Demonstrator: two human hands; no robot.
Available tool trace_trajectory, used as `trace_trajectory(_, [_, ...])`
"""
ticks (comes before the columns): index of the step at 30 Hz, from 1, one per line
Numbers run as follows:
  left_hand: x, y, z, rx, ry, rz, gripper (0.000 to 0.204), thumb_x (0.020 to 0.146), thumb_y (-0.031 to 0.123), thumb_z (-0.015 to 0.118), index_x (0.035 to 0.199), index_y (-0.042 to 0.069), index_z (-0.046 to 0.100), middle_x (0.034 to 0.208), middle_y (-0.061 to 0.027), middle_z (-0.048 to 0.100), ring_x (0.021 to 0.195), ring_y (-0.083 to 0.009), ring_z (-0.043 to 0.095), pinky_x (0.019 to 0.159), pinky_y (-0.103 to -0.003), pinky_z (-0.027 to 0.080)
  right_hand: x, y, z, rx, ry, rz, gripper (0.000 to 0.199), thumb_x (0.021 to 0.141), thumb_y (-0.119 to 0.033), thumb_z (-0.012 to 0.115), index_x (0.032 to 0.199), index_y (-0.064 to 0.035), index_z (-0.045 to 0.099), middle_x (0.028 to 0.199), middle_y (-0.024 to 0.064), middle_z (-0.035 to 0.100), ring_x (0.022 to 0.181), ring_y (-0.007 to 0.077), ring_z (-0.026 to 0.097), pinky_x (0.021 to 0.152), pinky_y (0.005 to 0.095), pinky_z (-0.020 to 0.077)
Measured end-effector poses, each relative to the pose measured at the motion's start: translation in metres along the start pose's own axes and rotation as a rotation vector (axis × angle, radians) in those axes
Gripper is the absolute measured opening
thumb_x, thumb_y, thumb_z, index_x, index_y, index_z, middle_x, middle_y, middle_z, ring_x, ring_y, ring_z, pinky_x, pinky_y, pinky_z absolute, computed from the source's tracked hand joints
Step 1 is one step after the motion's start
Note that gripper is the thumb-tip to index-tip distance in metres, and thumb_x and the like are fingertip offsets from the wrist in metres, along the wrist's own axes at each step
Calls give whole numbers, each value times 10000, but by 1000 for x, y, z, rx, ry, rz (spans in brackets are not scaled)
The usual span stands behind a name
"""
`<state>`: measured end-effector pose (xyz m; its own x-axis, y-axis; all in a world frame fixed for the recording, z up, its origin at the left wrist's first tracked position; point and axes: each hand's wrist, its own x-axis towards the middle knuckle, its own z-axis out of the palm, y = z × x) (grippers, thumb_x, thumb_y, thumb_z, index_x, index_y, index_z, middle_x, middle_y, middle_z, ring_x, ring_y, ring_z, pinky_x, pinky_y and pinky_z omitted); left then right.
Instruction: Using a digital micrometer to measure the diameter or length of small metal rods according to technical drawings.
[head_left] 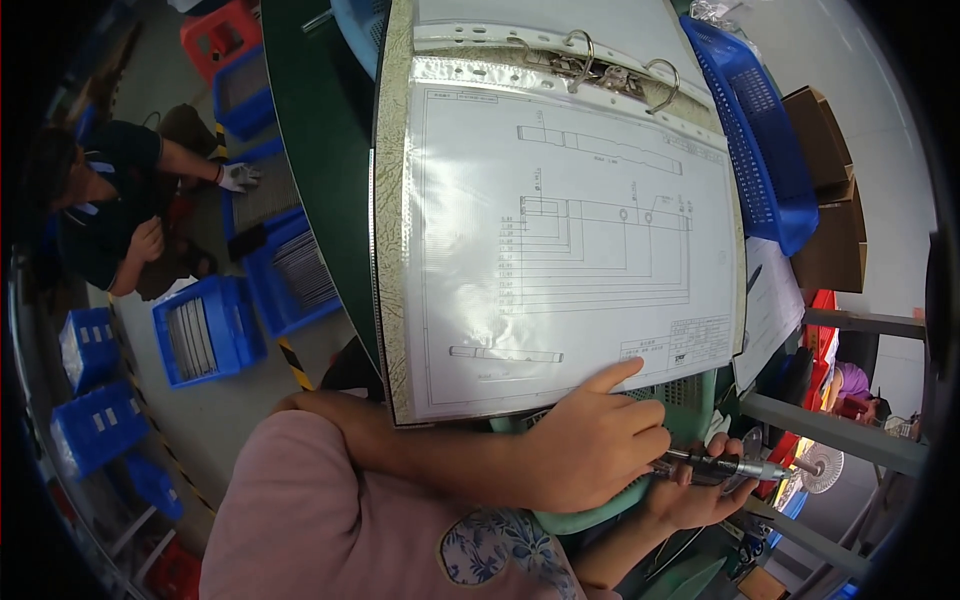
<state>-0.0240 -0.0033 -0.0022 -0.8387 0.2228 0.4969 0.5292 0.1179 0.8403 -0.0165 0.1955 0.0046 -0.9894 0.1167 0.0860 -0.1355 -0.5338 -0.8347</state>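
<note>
My left hand [590, 445] reaches across from the left, its index finger stretched onto the lower edge of a technical drawing [600, 260] in a clear sleeve. Its other fingers are curled in; whatever they may hold is hidden. The sleeve belongs to a ring binder [395, 250] that lies open, with metal rings at its far side. Just right of and below that hand, my right hand [690, 500] is closed around a micrometer [735, 466] with a black and silver barrel. Part of the micrometer's frame is hidden by the fingers.
Under the binder's near edge is a green basket [692, 400]; a blue basket [760, 150] stands at its right. Cardboard boxes [830, 190] are beyond. At left, a person [110, 200] with one gloved hand works by blue bins [200, 330] on the floor. A fan [820, 467] stands far right.
</note>
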Motion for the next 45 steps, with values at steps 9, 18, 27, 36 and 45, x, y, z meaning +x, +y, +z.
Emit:
trace_trajectory(9, [1, 0, -1, -5, -32, -11, 144, 680, 108, 607, 779, 77, 507, 739, -46, 438, 602, -200, 496, 945, -450, 281, -1, -2, 1, 3, -1, 10, 546, 852, -485, 293, 1005, 20, 439, 861, 141, 451, 446, 167, 436, 347, 251, 333])
trace_trajectory(18, [7, 3, -6, 26, -77, -53, 118, 638, 88, 647, 723, 97, 566, 716, -5, 516, 594, -163, 523, 943, -409, 291, 2, 3, 8, 80, 61, 10, 578, 842, -510, 281, 950, 29, 461, 831, 154, 487, 437, 179, 436, 362, 247, 350])
trace_trajectory(27, [6, -3, 0, 10, -64, -28, 75, 695, 90, 607, 739, 92, 546, 708, -21, 507, 651, -193, 526, 921, -427, 307, -9, -55, -11, 130, -19, -243, 445, 839, -293, 408, 1169, 2, 365, 985, 101, 445, 627, 171, 451, 435, 233, 359])
trace_trajectory(36, [-3, -7, 7, 52, 1, 98, 90, 699, 110, 598, 752, 90, 528, 695, -36, 476, 693, -220, 523, 892, -424, 326, -69, -67, -54, -331, 442, 183, 358, 853, -267, 415, 1107, -17, 442, 933, 125, 540, 518, 146, 490, 418, 230, 405])
trace_trajectory(45, [6, -8, 6, -36, -8, 111, 118, 676, 93, 614, 752, 59, 530, 713, -56, 504, 678, -246, 524, 779, -383, 405, -47, -10, -55, -646, 486, 240, 256, 818, -165, 519, 989, 25, 504, 731, 77, 561, 441, 128, 480, 354, 220, 367])
